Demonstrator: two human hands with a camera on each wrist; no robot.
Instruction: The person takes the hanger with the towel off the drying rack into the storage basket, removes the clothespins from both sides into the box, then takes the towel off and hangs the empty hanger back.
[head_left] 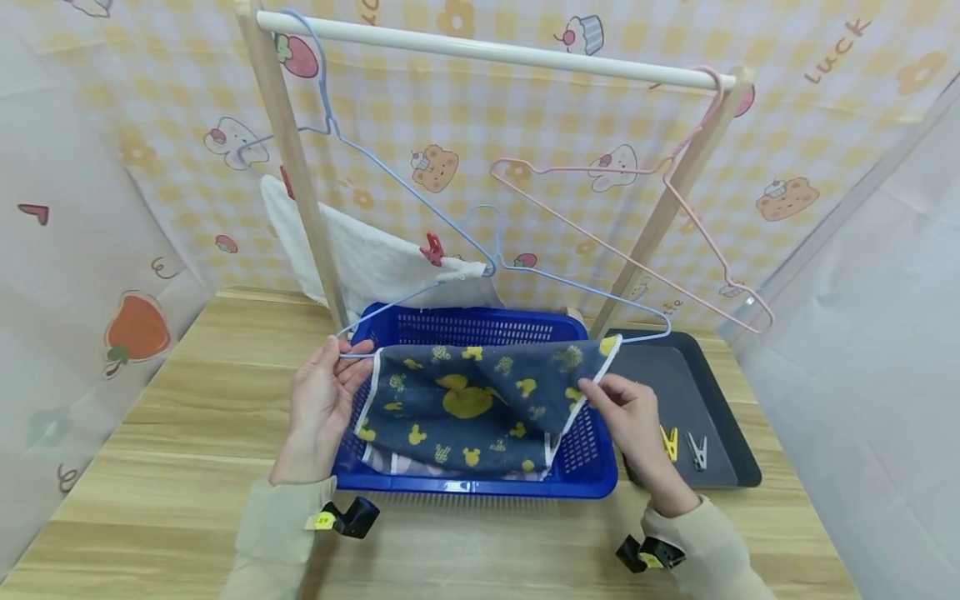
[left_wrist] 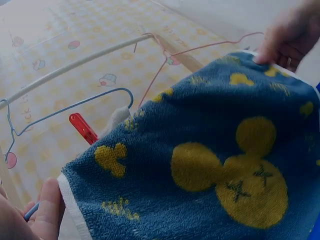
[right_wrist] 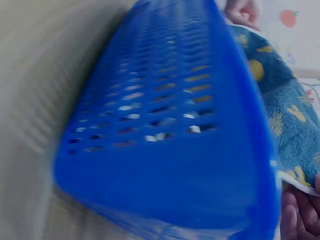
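A dark blue towel [head_left: 465,404] with yellow mouse-head prints and white edging hangs folded over the lower bar of a blue hanger [head_left: 577,285]. My left hand [head_left: 326,387] grips the hanger's left end, its fingers close by the towel's edge. At the other side my right hand [head_left: 630,412] pinches the towel's white-edged right side between thumb and fingers. In the left wrist view the towel's printed terry face [left_wrist: 150,185] spreads between both hands. Part of the bar is hidden under the cloth. Below the towel stands a blue basket [head_left: 480,483].
Behind, a white towel [head_left: 360,250] hangs with red clothespins [head_left: 432,250] on another blue hanger [head_left: 300,129]. A pink hanger [head_left: 592,170] hangs at the rack's right, from its white rod [head_left: 495,50]. On the right, a dark tray [head_left: 720,400] holds yellow and grey clothespins [head_left: 697,452].
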